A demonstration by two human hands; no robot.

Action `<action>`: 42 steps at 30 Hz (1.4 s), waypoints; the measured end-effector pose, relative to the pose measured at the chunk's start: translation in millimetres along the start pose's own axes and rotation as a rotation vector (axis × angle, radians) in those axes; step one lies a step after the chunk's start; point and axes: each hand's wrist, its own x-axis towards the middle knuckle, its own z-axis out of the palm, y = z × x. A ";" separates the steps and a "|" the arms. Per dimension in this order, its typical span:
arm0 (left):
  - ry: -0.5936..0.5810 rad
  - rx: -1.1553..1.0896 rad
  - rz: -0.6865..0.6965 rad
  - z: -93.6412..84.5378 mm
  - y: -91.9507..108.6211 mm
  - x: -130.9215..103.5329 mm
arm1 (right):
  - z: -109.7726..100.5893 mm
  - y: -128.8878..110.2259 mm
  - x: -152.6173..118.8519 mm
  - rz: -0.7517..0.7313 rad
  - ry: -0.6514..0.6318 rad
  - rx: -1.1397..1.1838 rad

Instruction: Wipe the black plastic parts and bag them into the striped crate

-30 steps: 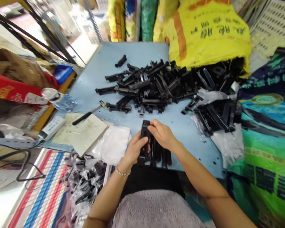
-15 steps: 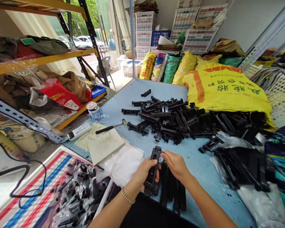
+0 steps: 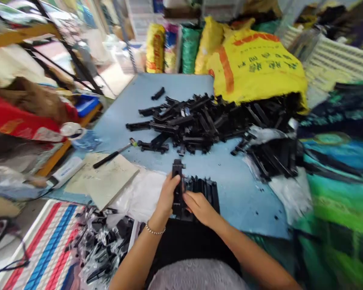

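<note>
My left hand [image 3: 167,192] is wrapped round a long black plastic part [image 3: 178,201] with a slotted body, its thumb lying across the upper face. On the lower right edge of that part, my right hand [image 3: 200,206] has its fingers closed; the fingertips are partly hidden. Close by on the right, several similar black parts [image 3: 211,192] lie side by side on the blue table [image 3: 240,181]. Beyond my hands is a large loose heap of black parts [image 3: 196,121].
A yellow sack [image 3: 257,68] spills black parts at the back right. On the left are a hammer-like tool [image 3: 113,154], cardboard [image 3: 111,183], white plastic bags [image 3: 142,193] and a water bottle [image 3: 80,137]. Bagged parts [image 3: 105,241] fill a striped bag [image 3: 53,241] at lower left.
The camera view has tilted down and shifted right. My right hand has moved from the part's upper end down to its lower right side. My left hand keeps its hold.
</note>
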 end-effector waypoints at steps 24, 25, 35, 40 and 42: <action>-0.162 0.101 0.114 35.3 -10.3 16.3 | -94.7 21.7 -25.4 -0.101 0.473 -0.513; -0.182 0.026 0.051 42.5 -5.6 19.0 | -80.4 12.1 -30.8 -0.230 0.336 -0.467; -0.185 -0.085 -0.098 17.7 -2.9 -2.4 | -73.5 3.9 50.1 -0.088 0.282 -0.365; -0.008 -0.171 0.029 14.3 -13.0 6.3 | -42.4 -16.1 25.2 -0.096 -0.028 -0.351; -0.004 -0.194 0.029 14.5 -16.9 3.9 | -31.2 -16.7 0.3 -0.088 -0.062 -0.392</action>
